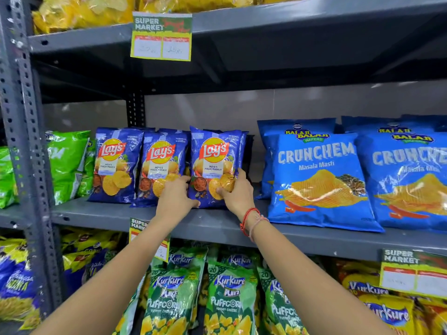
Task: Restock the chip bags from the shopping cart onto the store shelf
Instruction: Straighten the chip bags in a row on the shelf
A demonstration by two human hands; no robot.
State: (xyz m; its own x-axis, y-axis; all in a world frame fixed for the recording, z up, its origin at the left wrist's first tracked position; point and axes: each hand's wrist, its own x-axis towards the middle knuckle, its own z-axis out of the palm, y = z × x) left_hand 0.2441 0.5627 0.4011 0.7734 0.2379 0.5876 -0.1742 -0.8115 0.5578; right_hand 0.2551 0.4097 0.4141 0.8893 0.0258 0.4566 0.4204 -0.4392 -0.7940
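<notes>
Three dark blue Lay's chip bags stand upright in a row on the grey middle shelf [217, 226]. Both hands hold the rightmost Lay's bag [214, 155] near its bottom. My left hand [175, 198] grips its lower left edge, between it and the middle Lay's bag [162, 163]. My right hand [235, 192], with red threads on the wrist, grips its lower right corner. The leftmost Lay's bag [115, 163] stands untouched. More blue bags stand behind the front row. The shopping cart is out of view.
Large light blue Crunchem bags [319, 180] stand to the right of a small gap. Green bags [65, 163] stand at the left by the perforated upright [19, 117]. Kurkure bags [227, 296] fill the shelf below, yellow bags [82, 10] the one above. Price tags [161, 36] hang from shelf edges.
</notes>
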